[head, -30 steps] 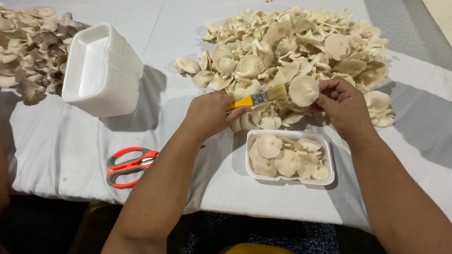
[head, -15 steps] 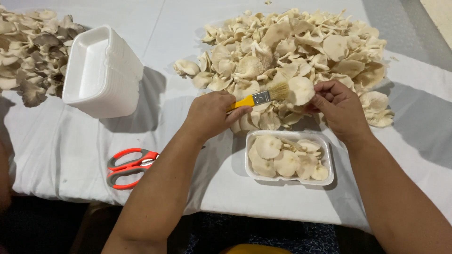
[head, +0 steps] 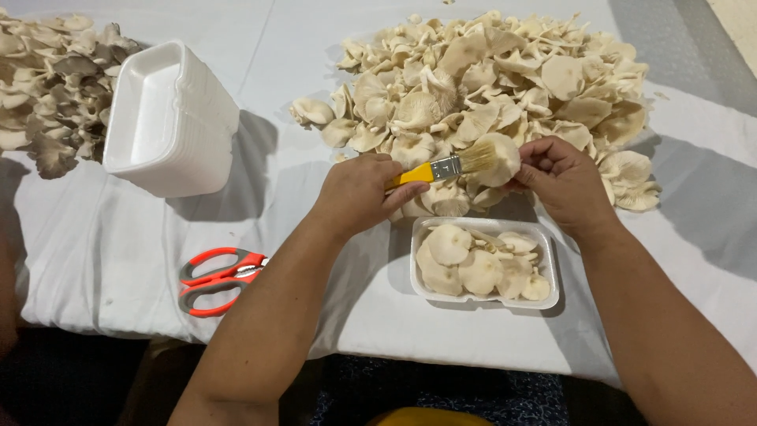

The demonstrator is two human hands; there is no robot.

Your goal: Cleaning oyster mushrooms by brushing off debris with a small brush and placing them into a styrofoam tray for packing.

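Two hands work above the near edge of the counter [head: 95, 260], which is draped in a white cloth with soft folds. The left hand [head: 359, 193] is closed around the yellow handle of a small paintbrush [head: 441, 168], whose metal ferrule and pale bristles rest against the cap of a mushroom [head: 498, 162]. The right hand [head: 564, 181] pinches that mushroom at its edge between thumb and fingertips, holding it just above the far rim of a white foam tray [head: 552, 296]. For a clean result, the strokes are best kept light and directed outward from the cap centre toward the rim, since the flesh looks thin and likely to tear; the pinch should stay at the firmer stem side, and the cap can be turned between strokes so that every part meets the bristles. The tray, shallow and rectangular with rounded corners, already carries several pale, smooth, fan-shaped caps laid flat. Beyond it, toward the far right corner, lies a large loose heap of mushrooms [head: 505, 71], cream-coloured, with wavy rims and ribbed gills. A stack of empty foam trays [head: 169, 118] stands toward the far left, beside a darker, greyer heap [head: 47, 87] at the left edge. Red-and-grey scissors [head: 217, 280], closed, lie near the front edge.
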